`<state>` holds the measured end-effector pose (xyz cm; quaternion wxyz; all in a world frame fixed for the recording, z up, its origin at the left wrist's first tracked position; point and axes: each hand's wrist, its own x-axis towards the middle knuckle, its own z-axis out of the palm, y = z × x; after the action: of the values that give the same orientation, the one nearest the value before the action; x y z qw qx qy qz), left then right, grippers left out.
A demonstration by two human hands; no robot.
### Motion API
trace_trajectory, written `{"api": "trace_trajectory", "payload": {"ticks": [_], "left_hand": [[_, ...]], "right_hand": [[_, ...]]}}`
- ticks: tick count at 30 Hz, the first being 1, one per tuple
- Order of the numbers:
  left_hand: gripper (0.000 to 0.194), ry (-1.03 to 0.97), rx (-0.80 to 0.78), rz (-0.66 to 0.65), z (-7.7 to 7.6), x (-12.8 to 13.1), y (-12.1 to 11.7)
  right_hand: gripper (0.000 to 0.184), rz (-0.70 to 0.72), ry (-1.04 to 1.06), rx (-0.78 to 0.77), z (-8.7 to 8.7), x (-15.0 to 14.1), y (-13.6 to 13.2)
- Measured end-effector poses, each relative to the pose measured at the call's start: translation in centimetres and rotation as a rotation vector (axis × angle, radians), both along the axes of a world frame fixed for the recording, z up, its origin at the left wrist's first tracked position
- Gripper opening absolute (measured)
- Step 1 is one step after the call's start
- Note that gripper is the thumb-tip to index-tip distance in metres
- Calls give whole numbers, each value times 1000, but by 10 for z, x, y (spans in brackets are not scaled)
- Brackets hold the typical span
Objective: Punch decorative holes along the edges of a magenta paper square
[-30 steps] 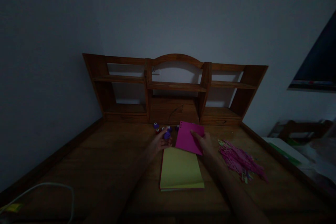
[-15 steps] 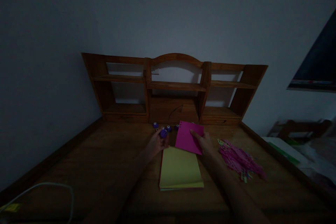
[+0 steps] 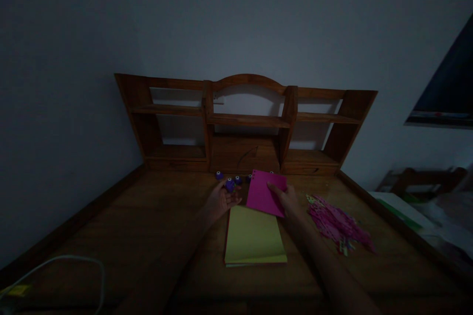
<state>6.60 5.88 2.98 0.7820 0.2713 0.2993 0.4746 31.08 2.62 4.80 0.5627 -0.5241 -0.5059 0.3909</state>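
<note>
My right hand (image 3: pixel 288 199) holds a magenta sheet (image 3: pixel 264 194), thumb on top, with small holes at its upper left corner. The sheet is tilted above the far edge of a stack of yellow paper (image 3: pixel 254 236). To the left, my left hand (image 3: pixel 221 200) is palm up with its fingers spread. A small purple round piece with a pale top (image 3: pixel 229 185) is right beside its thumb and fingertips; whether they touch is unclear. Similar purple pieces (image 3: pixel 219 175) stand in a row behind, some partly hidden by the magenta sheet.
A heap of pink strips (image 3: pixel 340 224) with pale yellow ends lies on the right of the wooden desk (image 3: pixel 148 236). A wooden shelf unit (image 3: pixel 247 120) stands along the back. A white cable (image 3: pixel 74 257) curves at the front left, near a yellow item (image 3: pixel 16 291).
My left hand's fingers have spread from around a purple piece, which now shows its pale top. My right hand and the magenta sheet have hardly moved.
</note>
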Motion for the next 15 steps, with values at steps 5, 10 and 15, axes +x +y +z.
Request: {"api": "trace_trajectory", "payload": {"ticks": [5,10,15], "left_hand": [[23,-86,79,11,4,0,-5],[35,-99,64,-105,1,-3,-3],[32,-80,7,-26,4,0,-3]], "right_hand": [[43,-28,44,-33,-2,0,3],[43,-15,45,-4,-4,1,6],[45,-1,64,-17,-3,0,4]]}}
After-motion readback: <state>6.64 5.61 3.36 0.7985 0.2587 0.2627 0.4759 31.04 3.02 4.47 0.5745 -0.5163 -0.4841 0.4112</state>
